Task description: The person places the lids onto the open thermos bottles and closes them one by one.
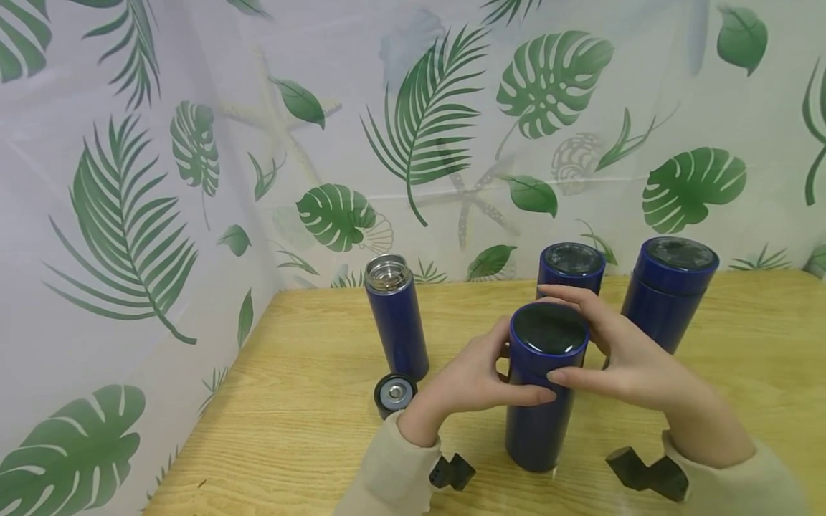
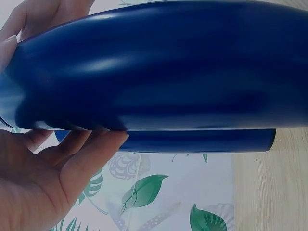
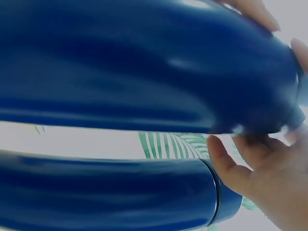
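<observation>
A blue thermos bottle with a glossy black top stands upright at the front, between my hands. My left hand grips its upper part from the left, thumb across the front. From the right, my right hand holds it near the top, fingers behind the rim and thumb in front, close to the lid seam. In the left wrist view the bottle's blue side fills the upper part. The right wrist view shows the same bottle, partly covered by fingers. The fingertips behind it are partly hidden.
Left of it stands an uncapped blue thermos with a bare steel neck; a loose lid lies underside up before it. Two capped thermoses, one behind the hands and one farther right, stand on the wooden table. A leaf-patterned curtain hangs behind.
</observation>
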A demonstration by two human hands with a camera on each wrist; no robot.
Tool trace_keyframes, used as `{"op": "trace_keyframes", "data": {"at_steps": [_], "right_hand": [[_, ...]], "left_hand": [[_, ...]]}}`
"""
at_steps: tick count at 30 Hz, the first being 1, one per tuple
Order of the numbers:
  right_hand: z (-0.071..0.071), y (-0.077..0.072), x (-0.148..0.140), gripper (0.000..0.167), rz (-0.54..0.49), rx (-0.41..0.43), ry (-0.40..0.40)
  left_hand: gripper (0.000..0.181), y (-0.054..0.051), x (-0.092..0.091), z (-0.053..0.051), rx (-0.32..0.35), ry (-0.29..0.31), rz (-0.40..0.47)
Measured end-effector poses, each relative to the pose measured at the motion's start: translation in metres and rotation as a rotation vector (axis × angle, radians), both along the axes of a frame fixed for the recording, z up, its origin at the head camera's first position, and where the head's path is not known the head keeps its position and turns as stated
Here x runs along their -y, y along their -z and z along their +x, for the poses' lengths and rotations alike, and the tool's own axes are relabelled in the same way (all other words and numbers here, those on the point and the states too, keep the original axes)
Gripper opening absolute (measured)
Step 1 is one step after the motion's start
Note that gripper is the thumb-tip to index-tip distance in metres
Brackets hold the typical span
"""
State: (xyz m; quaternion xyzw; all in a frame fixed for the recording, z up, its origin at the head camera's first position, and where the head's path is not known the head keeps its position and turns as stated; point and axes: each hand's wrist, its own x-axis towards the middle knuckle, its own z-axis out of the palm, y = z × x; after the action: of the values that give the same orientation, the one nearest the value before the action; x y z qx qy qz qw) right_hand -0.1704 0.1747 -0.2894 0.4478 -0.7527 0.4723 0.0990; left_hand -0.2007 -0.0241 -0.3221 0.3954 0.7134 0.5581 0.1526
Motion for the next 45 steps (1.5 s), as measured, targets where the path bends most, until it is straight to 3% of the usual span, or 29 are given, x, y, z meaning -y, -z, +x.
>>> {"op": "trace_keyframes", "data": {"at_steps": [6, 11, 15, 18, 23, 25, 29, 34, 41, 45], "right_hand": [[0.006, 0.001, 0.006, 0.071, 0.028, -0.080, 0.187], [0.013, 0.000, 0.011, 0.068, 0.057, -0.083, 0.373], [0.015, 0.000, 0.014, 0.066, 0.075, -0.090, 0.436], [0.012, 0.001, 0.012, 0.067, 0.058, -0.109, 0.357], [0.005, 0.004, 0.005, 0.066, -0.024, -0.054, 0.046], [0.003, 0.004, 0.003, 0.064, -0.046, -0.009, -0.014], [0.003, 0.004, 0.002, 0.064, -0.054, 0.018, 0.009], [0.003, 0.006, 0.004, 0.064, -0.082, -0.004, 0.041], [0.002, 0.010, 0.009, 0.065, -0.222, -0.039, 0.008], [0.006, 0.009, 0.011, 0.065, -0.202, -0.057, 0.111]], "left_hand": [[0.074, -0.001, 0.000, 0.001, -0.004, 0.008, 0.000], [0.072, -0.001, 0.000, 0.001, -0.026, 0.004, -0.005], [0.072, -0.001, 0.000, 0.001, -0.032, 0.010, 0.000], [0.072, -0.001, 0.000, 0.001, -0.031, 0.016, 0.004], [0.072, 0.000, 0.000, 0.000, -0.065, 0.026, 0.034], [0.071, 0.000, 0.000, -0.001, -0.099, 0.029, 0.060], [0.067, 0.001, -0.001, -0.002, -0.138, 0.018, 0.110], [0.066, 0.001, -0.003, 0.000, -0.103, -0.031, 0.128], [0.063, 0.000, -0.004, 0.004, -0.087, -0.099, 0.108], [0.064, -0.002, -0.004, 0.006, -0.080, -0.114, 0.105]]}}
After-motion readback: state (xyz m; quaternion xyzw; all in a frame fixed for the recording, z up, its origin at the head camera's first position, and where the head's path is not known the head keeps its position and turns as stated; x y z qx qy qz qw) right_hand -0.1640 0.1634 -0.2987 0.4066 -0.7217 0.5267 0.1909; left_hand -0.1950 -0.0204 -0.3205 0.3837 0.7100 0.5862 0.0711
